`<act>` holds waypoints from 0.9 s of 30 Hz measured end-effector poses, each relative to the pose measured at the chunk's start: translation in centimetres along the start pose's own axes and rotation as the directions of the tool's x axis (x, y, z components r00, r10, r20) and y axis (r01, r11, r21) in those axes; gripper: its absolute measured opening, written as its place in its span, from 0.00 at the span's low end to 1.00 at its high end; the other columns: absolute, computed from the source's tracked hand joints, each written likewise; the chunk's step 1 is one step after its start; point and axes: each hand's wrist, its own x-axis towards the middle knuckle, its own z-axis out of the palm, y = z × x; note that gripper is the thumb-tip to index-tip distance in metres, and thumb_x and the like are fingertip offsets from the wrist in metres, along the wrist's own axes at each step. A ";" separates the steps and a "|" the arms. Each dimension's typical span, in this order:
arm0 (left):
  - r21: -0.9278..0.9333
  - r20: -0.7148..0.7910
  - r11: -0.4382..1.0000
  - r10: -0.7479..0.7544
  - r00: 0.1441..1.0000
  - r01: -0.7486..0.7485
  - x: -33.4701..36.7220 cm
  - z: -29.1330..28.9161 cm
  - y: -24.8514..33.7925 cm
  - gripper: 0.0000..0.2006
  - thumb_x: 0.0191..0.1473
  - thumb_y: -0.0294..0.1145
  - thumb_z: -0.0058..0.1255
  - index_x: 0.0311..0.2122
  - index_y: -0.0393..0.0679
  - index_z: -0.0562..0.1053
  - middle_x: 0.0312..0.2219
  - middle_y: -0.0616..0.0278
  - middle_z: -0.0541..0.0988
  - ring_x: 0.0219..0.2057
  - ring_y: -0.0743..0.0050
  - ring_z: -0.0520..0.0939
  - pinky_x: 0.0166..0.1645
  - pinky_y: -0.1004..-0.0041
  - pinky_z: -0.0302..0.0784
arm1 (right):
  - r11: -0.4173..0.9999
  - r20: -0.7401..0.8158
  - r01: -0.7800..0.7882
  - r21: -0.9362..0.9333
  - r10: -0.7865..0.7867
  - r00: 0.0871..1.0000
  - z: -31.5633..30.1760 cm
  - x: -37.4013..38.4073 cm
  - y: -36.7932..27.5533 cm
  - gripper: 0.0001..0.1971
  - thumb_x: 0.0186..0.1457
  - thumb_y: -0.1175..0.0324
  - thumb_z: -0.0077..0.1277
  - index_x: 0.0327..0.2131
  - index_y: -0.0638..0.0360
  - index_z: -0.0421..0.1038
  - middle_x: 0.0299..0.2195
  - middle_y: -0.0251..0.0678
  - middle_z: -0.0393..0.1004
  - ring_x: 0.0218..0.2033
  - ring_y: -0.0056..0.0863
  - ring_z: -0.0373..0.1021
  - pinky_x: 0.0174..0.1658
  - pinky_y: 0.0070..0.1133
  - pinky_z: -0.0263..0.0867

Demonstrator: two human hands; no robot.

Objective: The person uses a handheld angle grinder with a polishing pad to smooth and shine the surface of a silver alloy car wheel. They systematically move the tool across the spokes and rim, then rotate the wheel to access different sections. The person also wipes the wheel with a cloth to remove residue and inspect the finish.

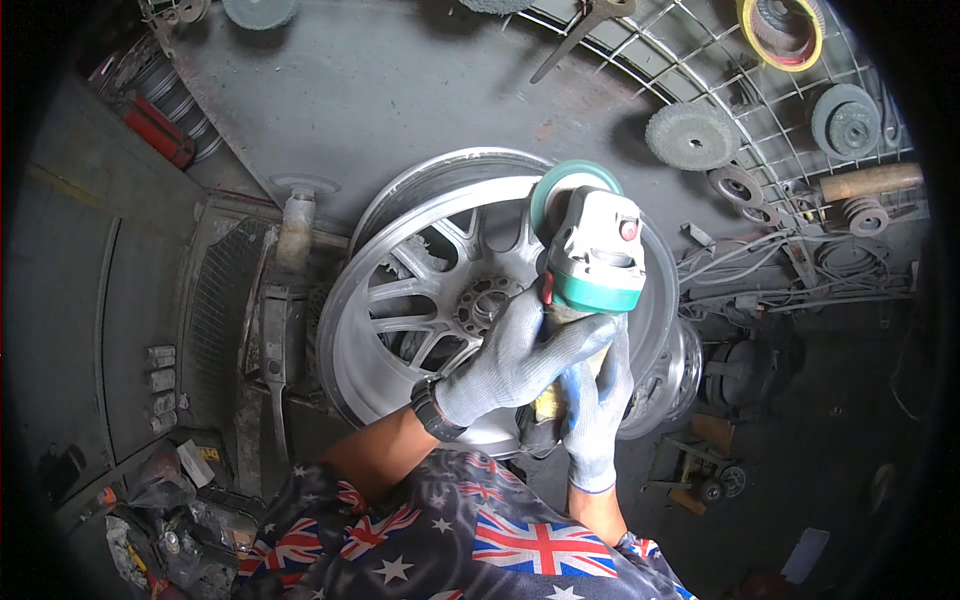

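Yellow-rimmed round pack of discs (783, 30) hangs top right on wire rack (700, 60); no label legible. Left hand (515, 360), grey glove, wrapped shut around angle grinder (592, 255) body; right hand (595, 410) closed on handle below. Grinder disc touches upper rim of silver alloy wheel (420, 290), standing centre. Abrasive wheels (692, 135), cables clutter right. Grey metal panel (380, 90) behind; dim workshop.

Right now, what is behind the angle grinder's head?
The angle grinder, held in both gloved hands, left hand and right hand, covers part of the alloy wheel. Its green disc meets the rim; the contact spot is hidden.
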 end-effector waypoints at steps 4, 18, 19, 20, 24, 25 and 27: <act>-0.057 0.017 0.998 0.002 1.000 -0.001 0.6 0.4 -0.1 0.18 0.62 0.32 0.57 0.53 0.34 0.72 0.44 0.55 0.80 0.44 0.72 0.81 0.50 0.69 0.77 | 0.998 -0.035 -0.053 0.030 0.054 0.998 -0.2 -0.2 0.2 0.39 0.56 0.67 0.57 0.66 0.75 0.53 0.56 0.52 0.71 0.56 0.34 0.69 0.59 0.28 0.64; -0.069 0.041 0.998 0.003 0.999 0.000 0.8 0.3 -0.1 0.19 0.61 0.32 0.57 0.54 0.35 0.71 0.45 0.56 0.79 0.45 0.74 0.80 0.50 0.69 0.77 | 0.999 -0.007 -0.026 0.021 0.027 1.000 -0.5 -0.1 0.7 0.40 0.55 0.69 0.58 0.67 0.73 0.52 0.57 0.51 0.71 0.56 0.33 0.69 0.59 0.28 0.64; -0.078 0.046 0.996 -0.036 0.998 0.039 0.9 0.4 0.3 0.18 0.61 0.31 0.57 0.54 0.35 0.71 0.45 0.56 0.79 0.45 0.75 0.80 0.49 0.69 0.77 | 0.999 -0.016 -0.030 0.017 0.030 0.999 -0.7 -0.1 0.9 0.40 0.55 0.69 0.58 0.67 0.73 0.52 0.57 0.51 0.71 0.56 0.33 0.69 0.59 0.28 0.64; -0.050 0.043 0.998 -0.020 0.999 0.022 0.9 0.3 0.3 0.18 0.61 0.31 0.57 0.54 0.35 0.71 0.45 0.56 0.79 0.45 0.75 0.80 0.49 0.69 0.77 | 0.998 -0.017 -0.041 0.038 0.041 0.999 -0.6 -0.1 0.8 0.40 0.55 0.69 0.58 0.67 0.73 0.52 0.57 0.51 0.71 0.56 0.33 0.69 0.59 0.28 0.64; -0.076 0.002 0.997 0.003 1.000 -0.003 0.5 0.3 -0.1 0.19 0.62 0.31 0.56 0.54 0.35 0.71 0.45 0.56 0.79 0.46 0.75 0.80 0.50 0.69 0.77 | 0.999 0.015 -0.010 0.038 0.009 1.000 -0.1 0.3 0.1 0.39 0.55 0.69 0.58 0.67 0.73 0.53 0.56 0.52 0.71 0.56 0.34 0.69 0.59 0.28 0.64; -0.118 -0.015 0.993 -0.004 1.000 0.002 0.4 0.2 -0.2 0.19 0.62 0.31 0.56 0.55 0.35 0.71 0.46 0.56 0.79 0.46 0.74 0.80 0.50 0.69 0.77 | 1.000 0.031 0.016 0.016 -0.016 0.999 0.0 0.4 0.0 0.39 0.55 0.69 0.58 0.66 0.73 0.53 0.56 0.52 0.71 0.56 0.34 0.69 0.59 0.28 0.64; -0.044 0.005 0.999 -0.016 1.000 0.016 0.3 0.0 -0.2 0.19 0.62 0.31 0.56 0.56 0.35 0.70 0.47 0.55 0.79 0.47 0.74 0.79 0.51 0.69 0.77 | 0.999 0.016 -0.031 0.041 0.030 0.999 0.1 0.3 -0.1 0.39 0.55 0.69 0.59 0.67 0.73 0.53 0.56 0.52 0.71 0.56 0.34 0.69 0.60 0.28 0.63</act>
